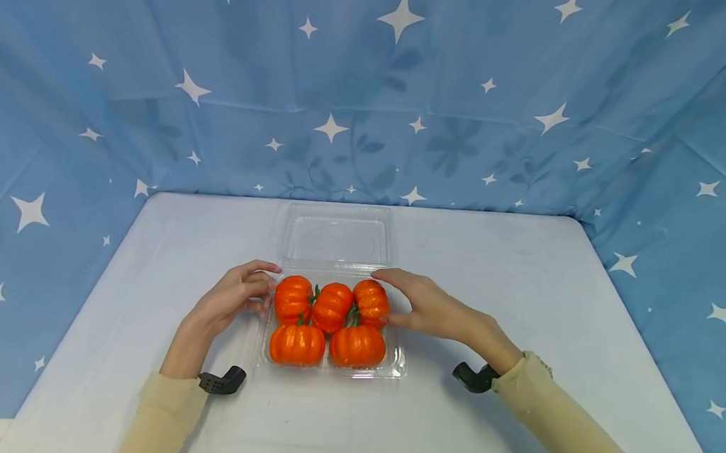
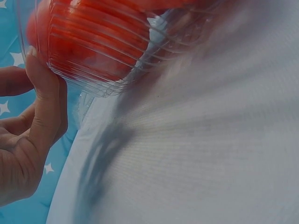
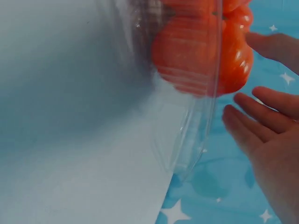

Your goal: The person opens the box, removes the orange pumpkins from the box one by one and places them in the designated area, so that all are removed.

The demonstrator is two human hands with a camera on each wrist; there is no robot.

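Observation:
Several small orange pumpkins (image 1: 297,344) with green stems sit in a clear plastic container (image 1: 395,371), two in the front row and the others behind. Its clear lid (image 1: 338,239) lies folded back flat on the far side. At the container's left side is my left hand (image 1: 232,294), fingers loosely bent, with a fingertip against the clear wall in the left wrist view. My right hand (image 1: 424,304) is by the back right pumpkin (image 1: 371,301), thumb and fingers spread apart. In the right wrist view its fingers (image 3: 266,112) are extended close to the pumpkin and hold nothing.
A white cloth-covered table (image 1: 494,265) carries the container near its middle. Blue curtains (image 1: 349,76) with white stars enclose the back and sides. A black wrist device (image 1: 223,380) is worn on the left wrist, and another (image 1: 475,377) on the right.

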